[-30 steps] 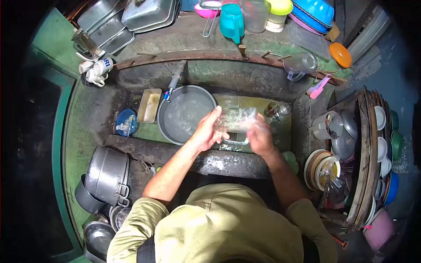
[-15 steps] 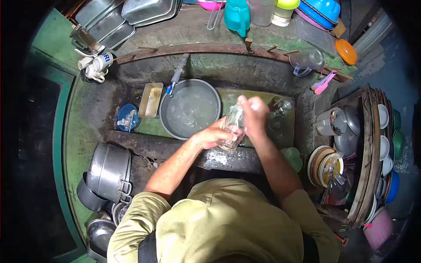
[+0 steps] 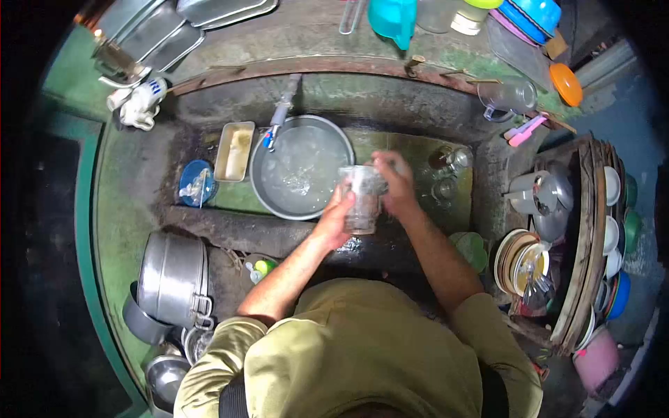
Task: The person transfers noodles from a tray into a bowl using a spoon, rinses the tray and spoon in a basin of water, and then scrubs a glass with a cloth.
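A clear drinking glass (image 3: pixel 361 205) is tilted slightly over the front edge of the sink, a little blurred. My left hand (image 3: pixel 338 221) is wrapped round its left side. My right hand (image 3: pixel 397 187) is against the glass's right side near the rim, its fingers curled and smeared by motion; whatever they may hold is hidden. Just left of the glass stands a grey basin (image 3: pixel 261 198) of cloudy water, beneath a tap (image 3: pixel 279 118). On the sink floor to the right, several glasses (image 3: pixel 446 187) are grouped together.
Left of the basin are a rectangular tin (image 3: pixel 224 167) and a small blue bowl (image 3: pixel 187 198). A big metal pot (image 3: pixel 164 279) stands at the left. Stacked plates (image 3: pixel 503 261) and a wooden rack (image 3: pixel 578 272) occupy the right. A clear jug (image 3: pixel 505 97) rests on the back ledge.
The glass has moved slightly left and stands more upright, with my left hand lower round it. My right hand has shifted down and a little left. The camera view has moved slightly.
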`<state>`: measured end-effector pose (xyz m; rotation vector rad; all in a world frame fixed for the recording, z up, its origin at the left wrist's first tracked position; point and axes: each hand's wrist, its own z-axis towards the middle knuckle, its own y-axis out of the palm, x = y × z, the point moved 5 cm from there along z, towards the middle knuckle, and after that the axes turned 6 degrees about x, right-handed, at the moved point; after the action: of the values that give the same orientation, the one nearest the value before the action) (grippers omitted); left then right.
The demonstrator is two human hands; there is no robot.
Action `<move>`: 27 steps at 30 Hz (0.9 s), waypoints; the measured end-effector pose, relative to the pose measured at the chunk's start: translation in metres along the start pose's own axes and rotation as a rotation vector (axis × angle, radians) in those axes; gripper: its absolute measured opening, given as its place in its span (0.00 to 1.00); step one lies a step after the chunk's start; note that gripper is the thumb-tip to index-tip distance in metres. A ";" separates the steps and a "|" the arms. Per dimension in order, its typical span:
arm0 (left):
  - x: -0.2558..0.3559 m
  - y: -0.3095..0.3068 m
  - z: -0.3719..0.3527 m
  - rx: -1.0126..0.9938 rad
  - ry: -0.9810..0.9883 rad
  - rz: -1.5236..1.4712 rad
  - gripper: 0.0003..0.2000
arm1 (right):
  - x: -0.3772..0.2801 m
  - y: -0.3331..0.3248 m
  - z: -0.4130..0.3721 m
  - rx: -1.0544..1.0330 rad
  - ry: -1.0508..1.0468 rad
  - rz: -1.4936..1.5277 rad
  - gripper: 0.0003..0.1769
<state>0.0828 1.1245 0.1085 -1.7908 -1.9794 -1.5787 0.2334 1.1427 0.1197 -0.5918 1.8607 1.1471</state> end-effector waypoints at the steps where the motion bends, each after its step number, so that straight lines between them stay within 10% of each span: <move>1: 0.008 -0.005 0.004 -0.108 -0.006 -0.075 0.34 | 0.008 0.003 -0.014 -0.053 0.085 0.024 0.16; 4: 0.025 -0.018 0.020 -0.117 -0.083 -0.112 0.30 | 0.016 0.008 -0.022 0.225 -0.194 -0.409 0.17; 6: 0.042 -0.031 0.030 0.079 0.355 0.706 0.24 | 0.016 0.014 -0.016 0.224 -0.284 -0.593 0.16; 9: 0.045 -0.053 0.032 0.295 0.278 0.196 0.26 | -0.003 0.025 -0.001 0.060 -0.382 -0.799 0.14; 11: 0.034 -0.072 0.040 0.249 0.145 -0.004 0.24 | 0.021 0.015 0.021 -0.133 0.165 -0.055 0.10; 17: -0.004 -0.103 0.097 0.132 0.110 -0.155 0.24 | 0.137 -0.012 0.021 0.249 0.204 -0.152 0.17; 19: 0.001 -0.133 0.108 0.443 0.135 0.117 0.24 | 0.157 -0.043 0.015 -0.057 0.414 -0.701 0.16; 22: 0.004 -0.186 0.121 0.630 0.109 0.208 0.28 | 0.139 -0.160 0.026 0.483 -0.101 -1.192 0.16; 23: 0.007 -0.207 0.121 0.726 0.092 0.344 0.30 | 0.126 -0.195 0.029 0.446 0.022 -1.543 0.21; 25: -0.001 -0.249 0.122 0.769 0.142 0.407 0.35 | 0.102 -0.255 0.028 0.936 0.293 -1.311 0.21; 27: -0.017 -0.292 0.127 0.820 0.182 0.626 0.40 | 0.145 -0.345 0.049 0.835 0.534 -1.389 0.45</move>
<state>-0.0617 1.2516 -0.1457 -1.5782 -1.4278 -0.5806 0.4331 1.0298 -0.1804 -1.3791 1.5013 -0.7075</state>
